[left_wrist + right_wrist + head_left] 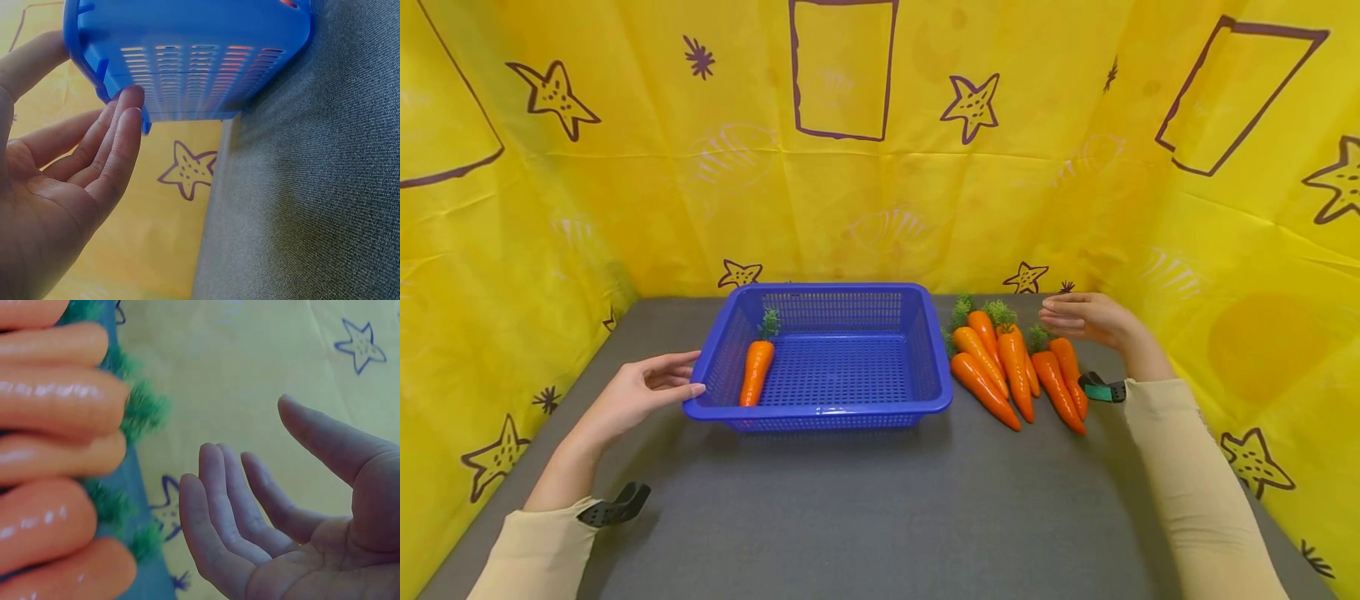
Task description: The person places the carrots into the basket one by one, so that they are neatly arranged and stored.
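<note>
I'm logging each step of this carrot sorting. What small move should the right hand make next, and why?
Probably the right hand should drop onto the nearest orange plastic carrot in the pile and close round it. It hovers open just above the pile's green tops, holding nothing, while the blue slotted plastic basket holds only one carrot and the left hand touches its rim.

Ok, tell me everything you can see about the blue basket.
The basket is a shallow, rectangular tray of bright blue plastic, with slotted walls, a perforated floor and a broad rolled rim. It sits flat and upright on the grey table, toward the back wall. One carrot lies inside along its left wall, leafy end pointing away. The left hand touches its front-left corner with straight fingertips. A pile of carrots lies just outside its right wall; whether they touch it is unclear.
</note>
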Demonstrator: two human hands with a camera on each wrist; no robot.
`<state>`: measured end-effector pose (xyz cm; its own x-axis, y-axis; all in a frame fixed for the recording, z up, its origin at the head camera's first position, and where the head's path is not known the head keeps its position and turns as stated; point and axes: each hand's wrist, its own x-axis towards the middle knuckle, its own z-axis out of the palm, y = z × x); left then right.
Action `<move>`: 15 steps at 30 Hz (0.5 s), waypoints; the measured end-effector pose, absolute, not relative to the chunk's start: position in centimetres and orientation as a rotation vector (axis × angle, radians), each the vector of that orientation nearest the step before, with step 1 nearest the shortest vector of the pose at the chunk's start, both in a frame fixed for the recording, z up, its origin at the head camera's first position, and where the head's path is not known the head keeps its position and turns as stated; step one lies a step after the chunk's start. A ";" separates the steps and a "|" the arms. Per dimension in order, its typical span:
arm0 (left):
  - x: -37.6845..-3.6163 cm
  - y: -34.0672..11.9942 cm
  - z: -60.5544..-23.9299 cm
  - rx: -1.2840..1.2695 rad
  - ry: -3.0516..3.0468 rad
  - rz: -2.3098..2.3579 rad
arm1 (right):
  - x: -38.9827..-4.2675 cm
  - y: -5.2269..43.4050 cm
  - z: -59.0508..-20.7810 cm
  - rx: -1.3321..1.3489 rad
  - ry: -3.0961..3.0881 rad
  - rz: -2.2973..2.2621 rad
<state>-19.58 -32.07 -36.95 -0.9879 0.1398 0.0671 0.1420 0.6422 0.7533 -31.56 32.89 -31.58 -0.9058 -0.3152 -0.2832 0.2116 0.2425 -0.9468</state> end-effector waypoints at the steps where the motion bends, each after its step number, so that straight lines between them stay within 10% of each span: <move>1: -19.6 -32.1 -37.0 -0.243 -2.845 -1.303 | -31.5 33.2 -31.8 -0.086 2.102 -1.706; 15: -19.6 -31.9 -36.9 -0.233 -2.853 -1.311 | -31.1 38.1 -35.5 0.019 2.054 -1.758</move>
<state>-19.61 -31.94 -36.87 -0.9891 0.1366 0.0557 0.1312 0.6424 0.7550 -31.05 38.15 -35.50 -0.9055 -0.2655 -0.3311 0.2862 0.1940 -0.9383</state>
